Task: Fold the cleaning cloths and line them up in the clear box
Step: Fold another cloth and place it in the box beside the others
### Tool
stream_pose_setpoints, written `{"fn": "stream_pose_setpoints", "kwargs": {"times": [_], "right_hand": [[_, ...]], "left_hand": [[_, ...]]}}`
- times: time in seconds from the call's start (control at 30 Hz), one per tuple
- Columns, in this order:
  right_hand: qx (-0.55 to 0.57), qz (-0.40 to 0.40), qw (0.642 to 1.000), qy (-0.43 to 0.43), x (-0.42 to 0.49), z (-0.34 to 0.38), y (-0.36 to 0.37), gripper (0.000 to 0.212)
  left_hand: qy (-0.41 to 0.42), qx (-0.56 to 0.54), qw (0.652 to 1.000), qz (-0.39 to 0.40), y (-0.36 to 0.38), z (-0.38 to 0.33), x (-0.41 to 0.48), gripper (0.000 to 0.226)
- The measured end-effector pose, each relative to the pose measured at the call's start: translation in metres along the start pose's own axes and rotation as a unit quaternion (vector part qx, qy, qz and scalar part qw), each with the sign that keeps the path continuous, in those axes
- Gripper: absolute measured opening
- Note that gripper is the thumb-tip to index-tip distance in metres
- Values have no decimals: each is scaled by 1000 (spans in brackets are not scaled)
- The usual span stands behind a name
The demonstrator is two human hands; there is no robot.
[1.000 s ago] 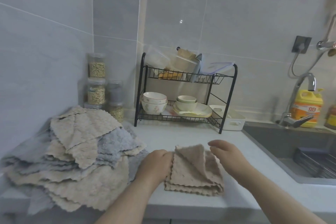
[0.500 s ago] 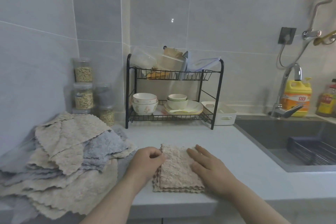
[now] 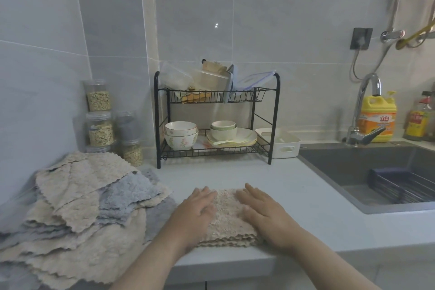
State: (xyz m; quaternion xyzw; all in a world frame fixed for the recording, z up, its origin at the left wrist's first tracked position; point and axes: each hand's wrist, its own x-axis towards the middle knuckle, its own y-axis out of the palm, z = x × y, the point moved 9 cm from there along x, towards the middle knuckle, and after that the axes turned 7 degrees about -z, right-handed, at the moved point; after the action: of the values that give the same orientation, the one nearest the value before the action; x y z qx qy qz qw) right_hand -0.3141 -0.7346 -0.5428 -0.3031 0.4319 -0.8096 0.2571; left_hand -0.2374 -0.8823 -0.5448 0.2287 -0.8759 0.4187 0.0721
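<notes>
A beige cleaning cloth [image 3: 227, 214], folded into a small thick square, lies near the front edge of the white counter [image 3: 306, 195]. My left hand [image 3: 195, 212] rests flat on its left side, fingers spread. My right hand [image 3: 263, 212] presses flat on its right side. A loose pile of unfolded beige and grey cloths [image 3: 82, 207] covers the counter's left end. On the rack's upper shelf lie clear plastic containers [image 3: 175, 77]; I cannot tell which is the clear box.
A black two-tier dish rack [image 3: 216, 148] with bowls stands at the back. Jars of grain [image 3: 98, 125] stand in the back left corner. A white bin [image 3: 280, 142] sits beside the rack. The sink [image 3: 376, 176], tap and yellow detergent bottle [image 3: 377, 117] are to the right.
The raised flap of the cloth was laid down and the fold closed. Both hands moved from pinching its edges to lying flat on top.
</notes>
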Motion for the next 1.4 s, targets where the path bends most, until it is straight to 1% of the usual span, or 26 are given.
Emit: {"fn": "stream_pose_setpoints", "kwargs": {"times": [0.13, 0.2, 0.3, 0.37, 0.43, 0.5, 0.53, 0.57, 0.6, 0.63, 0.67, 0.7, 0.73, 0.77, 0.8, 0.83, 0.87, 0.93, 0.97, 1.03, 1.1, 1.2, 1.27, 1.3, 1.37, 1.4], "right_hand": [[-116, 69, 991, 1, 3, -3, 18, 56], [-128, 76, 989, -2, 3, -2, 19, 59], [-58, 30, 997, 45, 4, -10, 9, 61], [-37, -40, 996, 71, 4, -15, -4, 48], [-61, -61, 995, 55, 3, -11, -7, 36], [-29, -53, 997, 37, 3, -4, -5, 30], [12, -55, 998, 29, 3, -3, -7, 23], [69, -55, 996, 32, 3, -4, -9, 14], [134, -57, 989, 37, 1, -4, -12, 14], [191, -57, 979, 45, -1, -6, -15, 24], [231, -56, 970, 54, -2, -9, -16, 31], [250, -61, 965, 57, -2, -10, -18, 34], [281, -73, 955, 65, -2, -13, -20, 34], [323, -88, 938, 87, -1, -20, -22, 32], [370, -98, 917, 116, 0, -28, -22, 29], [405, -101, 897, 143, 1, -36, -20, 32], [441, -98, 877, 163, 2, -42, -17, 40], [493, -83, 846, 185, 4, -48, -11, 50], [501, -76, 841, 187, 5, -48, -9, 50], [512, -72, 835, 187, 6, -48, -4, 48], [524, -99, 828, 176, 8, -50, -7, 37], [527, -129, 825, 159, 5, -49, -21, 15], [508, -95, 843, 151, 4, -43, -17, 18], [481, -77, 861, 144, 4, -40, -14, 24], [417, -75, 897, 129, 5, -35, -13, 26], [416, -83, 897, 128, 6, -36, -14, 25]], "left_hand": [[3, 171, 981, 87, 19, 8, 3, 52], [4, 209, 972, 110, 23, 11, 4, 53], [4, 213, 971, 110, 23, 11, 3, 54], [4, 205, 975, 91, 21, 8, 2, 55], [-8, 157, 986, 56, 13, 3, 1, 58], [-12, 79, 997, 2, -2, -6, 7, 64], [-3, 51, 999, -16, -10, -14, 13, 68], [8, 41, 999, -15, -14, -21, 22, 73], [2, 38, 999, 17, -12, -24, 33, 77], [-19, 29, 997, 66, -7, -25, 41, 79], [-49, 6, 992, 117, 1, -25, 47, 75], [-67, -17, 986, 152, 8, -26, 50, 60], [-79, -41, 983, 163, 12, -28, 50, 40], [-92, -78, 980, 156, 13, -30, 50, 27], [-118, -145, 973, 135, 14, -27, 50, 24], [-154, -232, 954, 112, 17, -19, 47, 25], [-179, -318, 927, 89, 21, -13, 43, 25], [-200, -420, 884, 50, 24, -7, 34, 20], [-200, -441, 874, 35, 25, -5, 31, 19], [-191, -436, 879, 12, 23, -4, 28, 18], [-189, -434, 881, 1, 23, -2, 27, 19], [-193, -437, 879, -9, 23, 2, 27, 24], [-185, -432, 883, -25, 21, 3, 28, 25], [-182, -434, 882, -29, 20, 3, 28, 24], [-183, -453, 872, -22, 20, 0, 27, 24], [-185, -464, 866, -8, 21, -3, 26, 24]]}}
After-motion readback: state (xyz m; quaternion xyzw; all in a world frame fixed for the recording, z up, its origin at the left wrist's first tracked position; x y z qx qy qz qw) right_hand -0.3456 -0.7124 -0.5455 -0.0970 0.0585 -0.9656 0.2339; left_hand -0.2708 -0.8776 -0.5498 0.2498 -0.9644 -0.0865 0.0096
